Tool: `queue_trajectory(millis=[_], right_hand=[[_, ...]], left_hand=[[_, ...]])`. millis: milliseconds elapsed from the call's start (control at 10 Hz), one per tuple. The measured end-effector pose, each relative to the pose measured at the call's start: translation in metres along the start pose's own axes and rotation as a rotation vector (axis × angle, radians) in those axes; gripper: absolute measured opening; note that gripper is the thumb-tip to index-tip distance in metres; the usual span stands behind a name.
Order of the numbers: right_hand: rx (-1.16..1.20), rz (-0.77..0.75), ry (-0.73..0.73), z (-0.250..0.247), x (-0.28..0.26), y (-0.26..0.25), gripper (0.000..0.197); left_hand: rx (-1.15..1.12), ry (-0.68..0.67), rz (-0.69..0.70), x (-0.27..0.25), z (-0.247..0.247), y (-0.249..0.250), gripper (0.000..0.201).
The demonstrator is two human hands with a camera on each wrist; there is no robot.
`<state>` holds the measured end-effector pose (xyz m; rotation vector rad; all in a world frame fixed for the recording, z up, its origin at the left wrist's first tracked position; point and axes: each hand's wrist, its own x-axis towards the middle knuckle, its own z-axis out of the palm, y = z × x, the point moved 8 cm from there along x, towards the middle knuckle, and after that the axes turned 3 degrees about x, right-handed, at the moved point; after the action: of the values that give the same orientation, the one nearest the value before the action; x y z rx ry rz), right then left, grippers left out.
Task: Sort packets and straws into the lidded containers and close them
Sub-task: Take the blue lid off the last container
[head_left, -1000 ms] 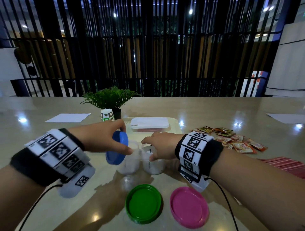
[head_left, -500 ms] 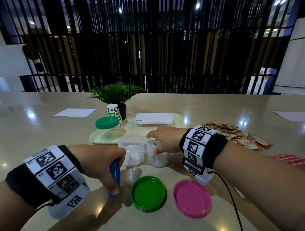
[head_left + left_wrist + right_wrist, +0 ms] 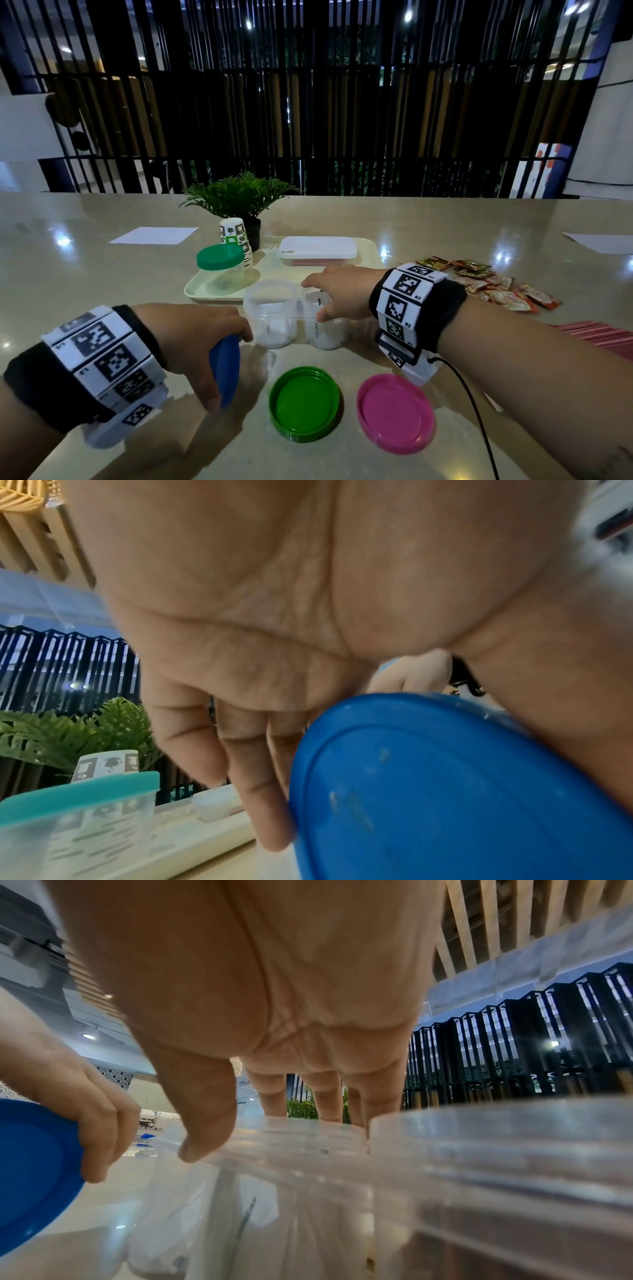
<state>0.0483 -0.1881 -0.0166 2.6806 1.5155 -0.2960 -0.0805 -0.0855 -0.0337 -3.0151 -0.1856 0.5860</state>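
The left hand (image 3: 191, 346) pinches the round blue plastic lid (image 3: 225, 368) on edge at the counter (image 3: 102, 274); the right hand (image 3: 337, 291) grips the clear plastic jar (image 3: 325, 322). Light, stiff, slippery plastic: best gripped by its rim.

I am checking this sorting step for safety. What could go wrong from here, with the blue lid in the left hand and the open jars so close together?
The left hand holds the blue lid on edge above the table; it may slip and roll into the green lid.

The right hand grips only the rim of one clear jar, which touches the other open jar; a pull could tip both.
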Motion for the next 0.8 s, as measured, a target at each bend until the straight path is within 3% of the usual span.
queue_trajectory(millis=[200, 400, 500, 800], right_hand=[[0.004, -0.004, 0.003, 0.000, 0.000, 0.000, 0.068], [0.000, -0.005, 0.007, 0.000, 0.001, 0.000, 0.068], [0.008, -0.009, 0.003, 0.000, 0.001, 0.001, 0.068], [0.007, -0.006, 0.004, 0.001, 0.004, 0.003, 0.069]], left_hand=[[-0.160, 0.008, 0.068, 0.008, 0.004, 0.005, 0.089], [-0.345, 0.015, 0.042, 0.012, 0.018, -0.006, 0.090], [-0.269, 0.007, -0.001, 0.013, 0.031, -0.011, 0.083], [-0.057, -0.049, -0.010, 0.011, 0.022, -0.001, 0.087]])
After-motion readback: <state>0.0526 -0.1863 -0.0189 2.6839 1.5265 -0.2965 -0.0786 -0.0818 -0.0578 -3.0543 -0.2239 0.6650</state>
